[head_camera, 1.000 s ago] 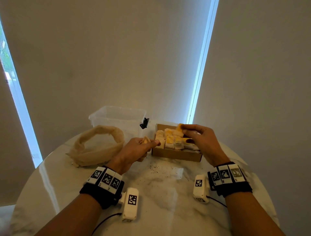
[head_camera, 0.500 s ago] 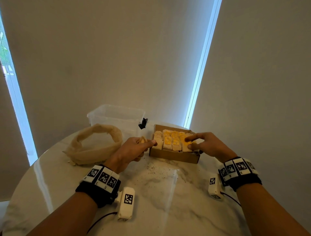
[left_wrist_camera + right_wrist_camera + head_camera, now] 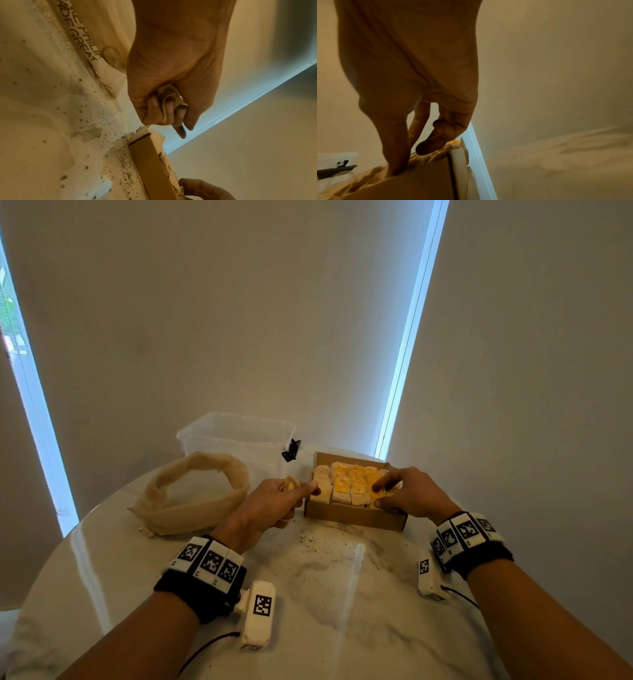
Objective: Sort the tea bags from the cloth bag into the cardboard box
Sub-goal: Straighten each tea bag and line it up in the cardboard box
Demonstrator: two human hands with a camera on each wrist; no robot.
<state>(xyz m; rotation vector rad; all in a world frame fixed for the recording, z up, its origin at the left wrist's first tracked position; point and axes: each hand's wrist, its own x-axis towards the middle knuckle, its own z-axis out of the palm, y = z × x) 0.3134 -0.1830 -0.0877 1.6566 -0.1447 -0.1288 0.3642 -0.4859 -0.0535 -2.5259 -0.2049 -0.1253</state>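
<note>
The cardboard box (image 3: 356,517) stands at the far middle of the table, packed with rows of tea bags (image 3: 347,484) with yellow tags. My right hand (image 3: 379,494) is at the box's right end, thumb and forefinger pinching a tea bag (image 3: 375,494) down among the others. In the right wrist view the thumb (image 3: 393,155) reaches inside the box's front wall (image 3: 419,182). My left hand (image 3: 294,489) hovers at the box's left end and grips crumpled tea bags (image 3: 169,100) in its palm, forefinger (image 3: 181,131) pointing out. The cloth bag (image 3: 191,498) lies open on the left.
A clear plastic tub (image 3: 239,440) with a black clip (image 3: 291,450) stands behind the cloth bag. Dark tea specks (image 3: 308,542) are scattered on the marble table (image 3: 342,611) in front of the box. The table's round edge runs close behind the box.
My right hand came down from above the box with its tea bag and now holds it low at the right end. The left hand stayed beside the box.
</note>
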